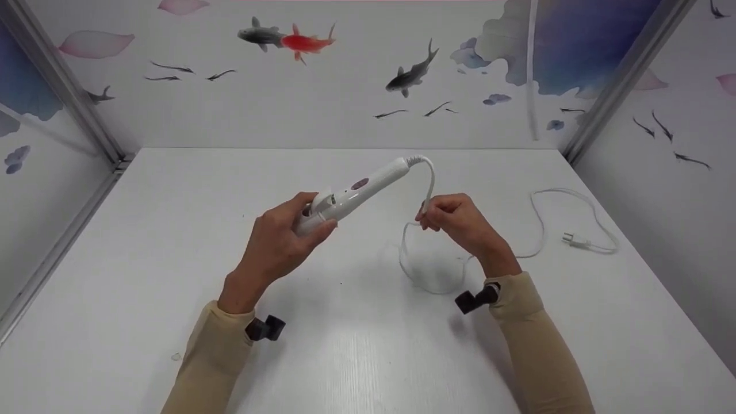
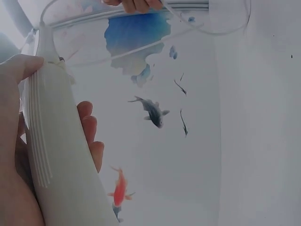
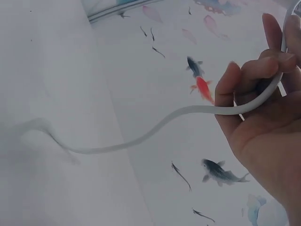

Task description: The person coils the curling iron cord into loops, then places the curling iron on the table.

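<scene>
My left hand (image 1: 276, 241) grips a white corded appliance (image 1: 368, 187) that looks like a hair curling iron, held tilted above the table with its cord end up to the right. An oval pinkish button (image 1: 360, 184) shows on its handle. In the left wrist view the thumb lies along the ridged white body (image 2: 66, 136) and fingertips (image 2: 89, 125) show at its far side. The appliance's lower end is hidden by the palm. My right hand (image 1: 460, 221) pinches the white cord (image 1: 432, 175) a short way below the handle; in the right wrist view the cord (image 3: 178, 112) runs across the fingers.
Slack cord (image 1: 435, 292) hangs in a loop below the right hand and runs right. A two-pin plug (image 1: 575, 240) lies on the right of the white table (image 1: 356, 356). Panels printed with fish (image 1: 307, 43) enclose the back and sides.
</scene>
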{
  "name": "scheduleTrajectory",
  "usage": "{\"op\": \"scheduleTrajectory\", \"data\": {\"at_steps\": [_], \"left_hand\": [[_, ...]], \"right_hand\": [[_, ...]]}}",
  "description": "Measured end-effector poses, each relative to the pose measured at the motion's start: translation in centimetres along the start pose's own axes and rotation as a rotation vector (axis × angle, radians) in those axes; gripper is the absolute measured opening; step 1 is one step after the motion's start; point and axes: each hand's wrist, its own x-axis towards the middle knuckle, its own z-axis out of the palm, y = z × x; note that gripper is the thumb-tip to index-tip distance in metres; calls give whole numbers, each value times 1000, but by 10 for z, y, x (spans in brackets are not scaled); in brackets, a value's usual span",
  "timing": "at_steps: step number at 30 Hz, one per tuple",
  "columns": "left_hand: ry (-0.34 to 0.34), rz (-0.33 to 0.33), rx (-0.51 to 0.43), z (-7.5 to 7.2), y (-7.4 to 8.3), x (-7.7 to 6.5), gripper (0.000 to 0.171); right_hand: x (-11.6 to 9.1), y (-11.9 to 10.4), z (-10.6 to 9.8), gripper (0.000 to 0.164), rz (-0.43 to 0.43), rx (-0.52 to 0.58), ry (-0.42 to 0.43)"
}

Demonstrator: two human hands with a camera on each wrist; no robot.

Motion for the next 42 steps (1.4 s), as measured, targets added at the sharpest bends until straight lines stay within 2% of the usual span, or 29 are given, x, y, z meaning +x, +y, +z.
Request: {"op": "scheduleTrajectory", "data": {"at_steps": [3,5,8,11,13,15,22,26,30,34,38,42], "left_hand": [[-37,6,32,6,5,-1,45],[-70,16,45,9,7,-2,45],[-114,62,48,13,9,-4,42],[-157,127,53,17,7,-7,36],[-187,159,55,19,5,-8,34],[-210,181,59,20,3,-8,33],[-262,232,112,18,3,-9,28],[-263,269,198,22,5,-9,30],[-250,268,279,24,6,-8,33],[-190,234,330,22,4,-7,34],[-124,191,327,19,4,-7,35],[-68,185,360,21,4,-7,38]], "right_hand": [[1,-2,5,31,27,-23,-48],[1,-4,7,31,73,-59,-51],[2,-7,11,18,145,-128,-27],[3,-8,11,8,161,-225,-12],[4,-9,10,11,146,-295,-11],[4,-10,9,10,157,-320,-14],[6,-21,15,14,261,-426,3],[6,-28,21,14,293,-499,24],[5,-35,29,17,290,-571,61],[3,-40,33,22,274,-610,97],[0,-45,36,24,241,-598,107],[-2,-48,41,22,206,-585,112]]}}
